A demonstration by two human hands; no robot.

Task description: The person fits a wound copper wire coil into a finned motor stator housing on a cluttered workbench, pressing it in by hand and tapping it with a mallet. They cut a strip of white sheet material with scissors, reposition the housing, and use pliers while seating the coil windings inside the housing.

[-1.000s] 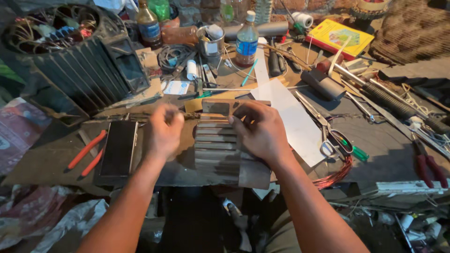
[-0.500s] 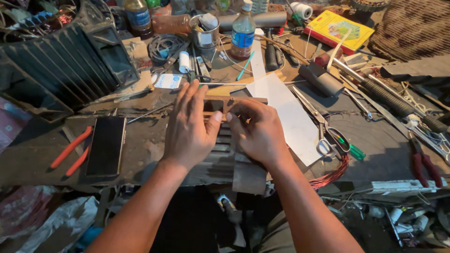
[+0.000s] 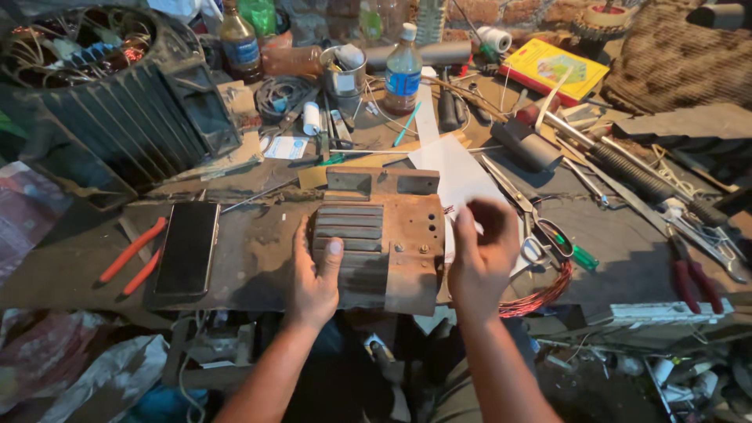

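Rusty metal fills the middle of our view: a ribbed cover [image 3: 376, 235] lies flat on the desk [image 3: 251, 258], near its front edge, between our two hands. Our left hand [image 3: 313, 274] grips the cover's left side, thumb pressed on the ribs and fingers [image 3: 301, 235] curled round the edge. Our right hand [image 3: 482, 258] hovers just beside the cover's right edge, its fingers half curled and loosely pinched; whether they hold anything small we cannot tell.

Around us lie a phone [image 3: 186, 249] and red pliers [image 3: 129, 252] to the left, a big motor housing [image 3: 102, 94] behind them, white paper [image 3: 450, 168] behind the cover, scissors [image 3: 540, 231] and a screwdriver [image 3: 576, 254] to the right, and a coil of copper wire [image 3: 536, 298] at the desk's edge. A bottle [image 3: 403, 70] stands further back.

We judge the cover sits close enough to the front edge that a push from the left hand could tip it off the desk, since the right hand is not bracing it. Its rusty edges could scrape our fingers if the grip slips. The right hand works close to the scissors and the wire; a careless sweep could knock these off, or snag the coil and pull it loose.
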